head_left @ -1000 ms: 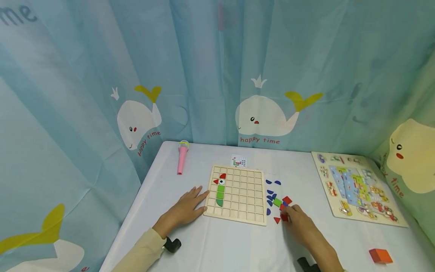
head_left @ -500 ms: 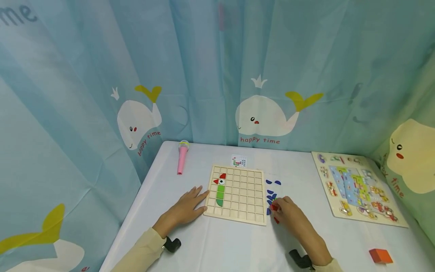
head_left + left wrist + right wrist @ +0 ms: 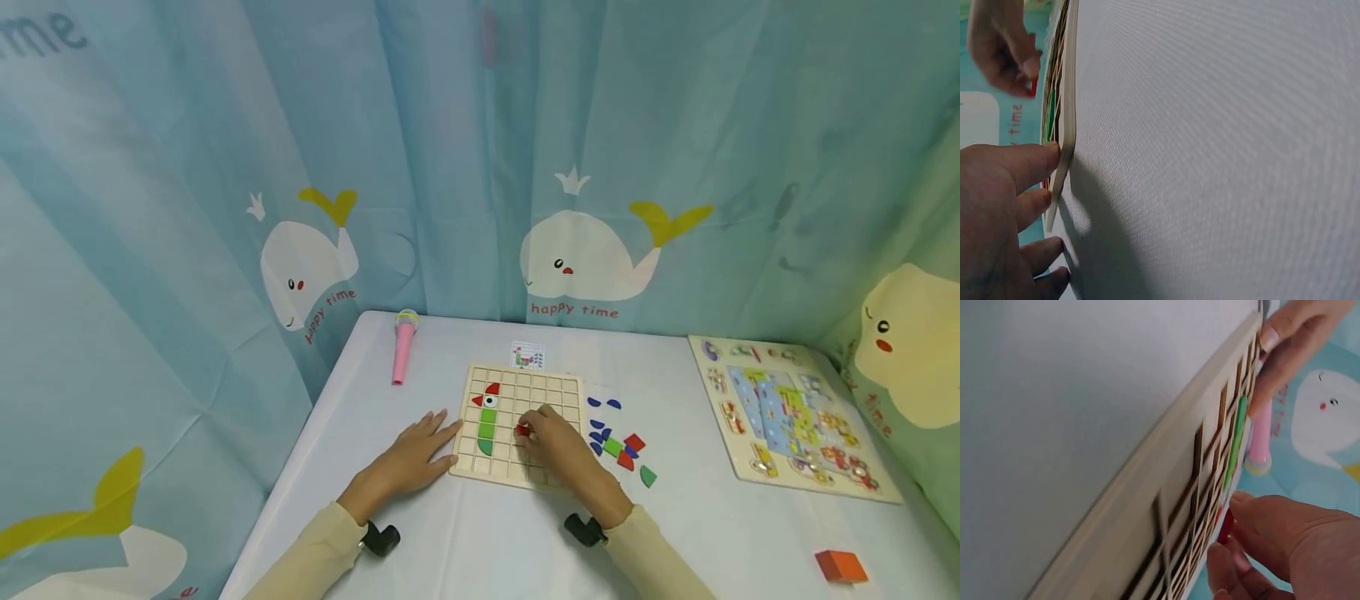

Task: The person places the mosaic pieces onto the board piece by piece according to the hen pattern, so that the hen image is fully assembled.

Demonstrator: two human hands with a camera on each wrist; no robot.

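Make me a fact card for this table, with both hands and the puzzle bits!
Left hand: touching the left edge of the square, pale wooden grid board
Right hand: pinching a small red piece over the board, shape partly hidden
In the grid: green square pieces, red triangle piece, among others
Loose, right of board: dark-blue half-round pieces, green quarter-round piece, among others
Beyond board: small white picture card
Far left: pink toy microphone

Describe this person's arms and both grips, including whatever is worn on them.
The long, plain, pale beige left sleeve and matching right sleeve end near the wrists. A small black left wrist device and similar right wrist device show by the cuffs. The left grip and right grip are bare, ungloved hands.
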